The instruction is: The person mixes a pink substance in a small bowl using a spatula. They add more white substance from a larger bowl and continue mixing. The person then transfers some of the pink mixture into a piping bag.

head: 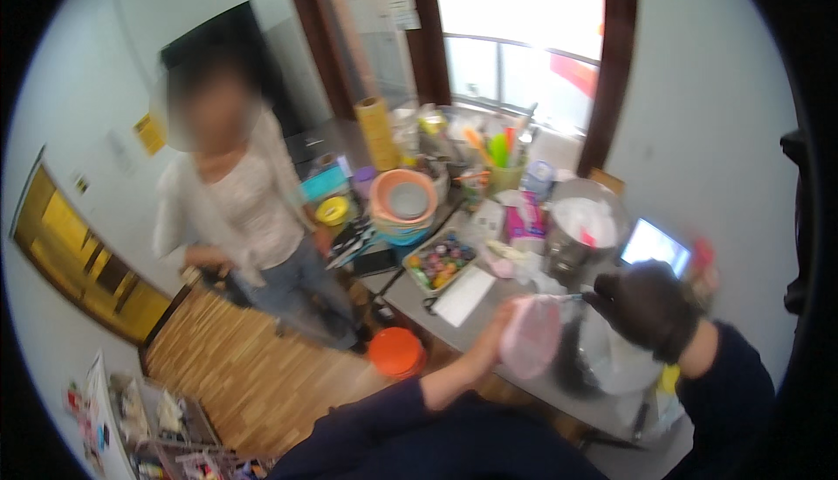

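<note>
My bare left hand (494, 342) grips a pink bowl (531, 342) at its side. The bowl is tipped so that its opening faces right, over the near part of the grey table (452, 329). My right hand (645, 306) wears a dark glove. Between its fingertips is a thin utensil (571, 297) that reaches to the bowl's upper rim; blur hides what kind it is. Below the right hand lies a pale, translucent sheet or bag (612, 355). A large metal pot (586, 225) with white contents stands just beyond my hands.
Right of the pot is a lit screen (655, 247). A tray of small colourful bottles (440, 261), a phone (374, 262), stacked bowls (402, 202) and a green utensil holder (507, 179) crowd the table. An orange bucket (396, 352) is on the floor. A person (249, 218) stands at left.
</note>
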`<state>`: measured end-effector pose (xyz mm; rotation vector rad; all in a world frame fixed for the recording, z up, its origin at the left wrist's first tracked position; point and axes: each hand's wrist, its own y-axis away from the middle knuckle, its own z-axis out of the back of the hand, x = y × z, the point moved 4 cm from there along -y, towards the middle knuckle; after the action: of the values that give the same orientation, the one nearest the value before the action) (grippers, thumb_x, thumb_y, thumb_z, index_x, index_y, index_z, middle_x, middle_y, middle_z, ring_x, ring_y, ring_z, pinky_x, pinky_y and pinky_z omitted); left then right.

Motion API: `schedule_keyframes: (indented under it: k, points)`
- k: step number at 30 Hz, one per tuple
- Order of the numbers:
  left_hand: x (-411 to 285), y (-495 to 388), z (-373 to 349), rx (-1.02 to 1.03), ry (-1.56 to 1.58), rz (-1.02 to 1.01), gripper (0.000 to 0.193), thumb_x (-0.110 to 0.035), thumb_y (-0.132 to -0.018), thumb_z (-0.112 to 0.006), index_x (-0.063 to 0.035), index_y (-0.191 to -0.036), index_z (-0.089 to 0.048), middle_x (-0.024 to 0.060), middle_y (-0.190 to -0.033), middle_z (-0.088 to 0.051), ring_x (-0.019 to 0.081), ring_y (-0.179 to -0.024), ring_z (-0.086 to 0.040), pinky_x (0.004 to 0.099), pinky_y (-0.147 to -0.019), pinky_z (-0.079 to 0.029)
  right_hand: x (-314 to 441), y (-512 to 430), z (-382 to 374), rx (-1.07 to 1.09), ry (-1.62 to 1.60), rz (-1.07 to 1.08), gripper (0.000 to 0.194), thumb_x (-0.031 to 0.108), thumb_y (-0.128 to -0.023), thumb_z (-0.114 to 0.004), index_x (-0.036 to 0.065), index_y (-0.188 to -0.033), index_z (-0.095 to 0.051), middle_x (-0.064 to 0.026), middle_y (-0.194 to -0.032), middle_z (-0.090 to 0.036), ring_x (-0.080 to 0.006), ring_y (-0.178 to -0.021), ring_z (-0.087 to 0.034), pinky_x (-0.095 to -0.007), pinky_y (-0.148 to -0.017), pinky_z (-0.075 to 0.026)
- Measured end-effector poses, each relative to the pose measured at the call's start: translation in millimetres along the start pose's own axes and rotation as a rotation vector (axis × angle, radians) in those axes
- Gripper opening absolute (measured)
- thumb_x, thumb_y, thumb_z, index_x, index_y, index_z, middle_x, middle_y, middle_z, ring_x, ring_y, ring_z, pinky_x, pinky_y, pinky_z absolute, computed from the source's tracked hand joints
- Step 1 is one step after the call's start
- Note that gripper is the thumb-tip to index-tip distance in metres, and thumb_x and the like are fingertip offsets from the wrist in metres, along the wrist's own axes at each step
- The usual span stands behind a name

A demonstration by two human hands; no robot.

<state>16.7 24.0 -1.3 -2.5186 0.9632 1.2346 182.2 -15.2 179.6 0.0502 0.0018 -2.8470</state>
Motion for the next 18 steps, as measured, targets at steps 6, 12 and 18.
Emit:
schedule_keyframes:
  k: [6,12,18]
  points:
    - [8.1,6.2,15.7,0.048,0.112,0.365,0.063,-0.063,-0.098,-0.033,-0.0136,-0.133,-0.052,0.007,-0.127,-0.059,0.0198,-0.113,-0.059,0.0372,-0.095,-0.049,69.6,29.6,-28.6,-0.19,0.408,0.669,0.017,0.016,-0.089,-0.056,0.01,-0.103,-0.065,-0.0029,-0.081,-0.061,-0.0162,-0.069,-0.061,-0.0311,-0.058,-0.049]
    - [10.6,20.1,-0.4,0.09,-0.048,0.55,0.065,-0.065,-0.096,-0.033,-0.0164,-0.134,-0.052,0.0076,-0.129,-0.059,0.0252,-0.112,-0.06,0.046,-0.092,-0.05,28.6,21.1,-31.5,-0.34,0.4,0.635,0.016,0.02,-0.088,-0.057,0.012,-0.1,-0.065,-0.0028,-0.074,-0.058,-0.019,-0.059,-0.058,-0.0329,-0.051,-0.046]
    - [1.4,3.1,23.6,0.024,0.103,0.271,0.059,-0.054,-0.102,-0.032,-0.0088,-0.134,-0.051,0.0073,-0.124,-0.06,0.0209,-0.108,-0.059,0.0346,-0.096,-0.046,-6.7,26.8,-83.3,0.129,-0.085,0.092,0.017,0.02,-0.09,-0.058,0.008,-0.086,-0.069,-0.0175,-0.07,-0.064,-0.0353,-0.065,-0.064,-0.0458,-0.059,-0.049]
